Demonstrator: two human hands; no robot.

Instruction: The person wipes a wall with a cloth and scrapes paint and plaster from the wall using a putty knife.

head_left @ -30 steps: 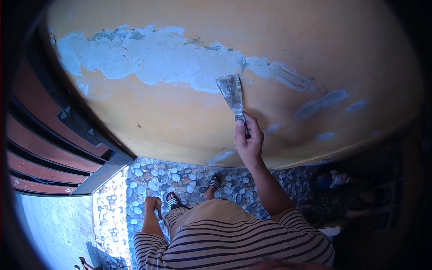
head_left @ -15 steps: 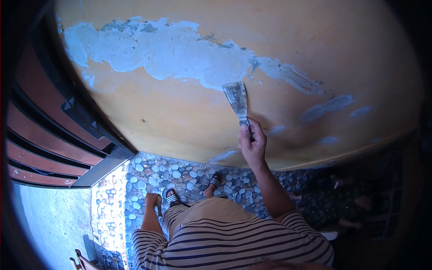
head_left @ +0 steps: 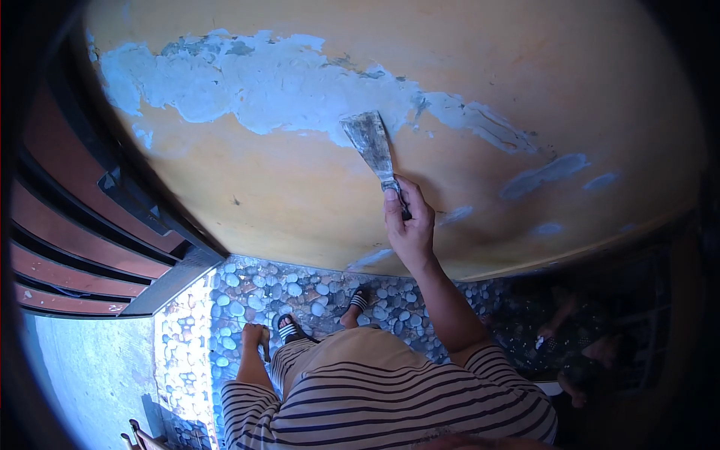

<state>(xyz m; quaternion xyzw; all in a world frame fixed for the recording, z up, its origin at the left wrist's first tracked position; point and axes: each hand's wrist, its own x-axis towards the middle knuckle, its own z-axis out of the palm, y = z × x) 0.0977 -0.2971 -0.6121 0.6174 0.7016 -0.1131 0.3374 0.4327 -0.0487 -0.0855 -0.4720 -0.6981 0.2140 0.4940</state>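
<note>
My right hand [head_left: 412,229] is closed round the short dark handle of a putty knife [head_left: 370,142]. The knife's broad, stained metal blade points up and lies against the lower edge of a long pale filler patch [head_left: 255,90]. That patch runs across the yellow-orange wall [head_left: 300,187], with rough edges and greyish spots. Down by my side, my left hand [head_left: 253,334] is curled round a slim thing, too small and partly hidden to name.
Smaller filler patches [head_left: 544,176] mark the wall at right. A red-brown slatted gate [head_left: 82,217] with a dark frame stands at left. Pebbled floor [head_left: 322,289] lies under my sandals. Another person [head_left: 562,337] in dark spotted clothing is in shadow at lower right.
My right hand and the putty knife have moved left and slightly up along the patch, the blade now tilting more to the left. The person at lower right has shifted an arm.
</note>
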